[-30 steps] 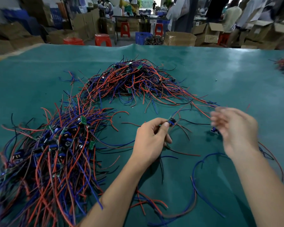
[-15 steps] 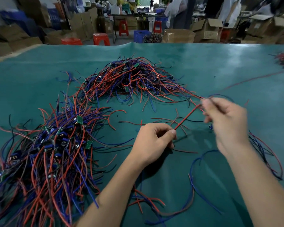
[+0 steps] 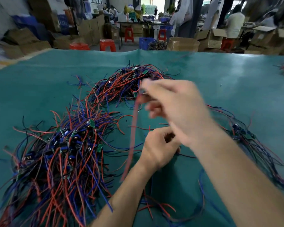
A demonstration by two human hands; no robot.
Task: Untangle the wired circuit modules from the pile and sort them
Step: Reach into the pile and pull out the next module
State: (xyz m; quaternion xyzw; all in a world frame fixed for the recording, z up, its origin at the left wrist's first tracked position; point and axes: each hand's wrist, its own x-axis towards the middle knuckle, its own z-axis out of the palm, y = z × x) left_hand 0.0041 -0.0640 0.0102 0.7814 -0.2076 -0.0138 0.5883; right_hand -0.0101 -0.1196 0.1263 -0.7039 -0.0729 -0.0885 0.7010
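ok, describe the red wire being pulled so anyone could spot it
On the green table cover, find the raised right hand in front of the far pile. The red wire hangs from its fingertips, blurred, slanting down past the left hand; unlike the others, it is lifted off the cover.

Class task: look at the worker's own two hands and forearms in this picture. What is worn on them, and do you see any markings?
Both the left hand and the right hand are bare: no gloves, sleeves, rings or watch show. The right hand is motion-blurred, so fine marks cannot be judged.

Teal table cover. Wire piles red, blue, black; green boards. Red wire blurred. Far red stools, blue crate.
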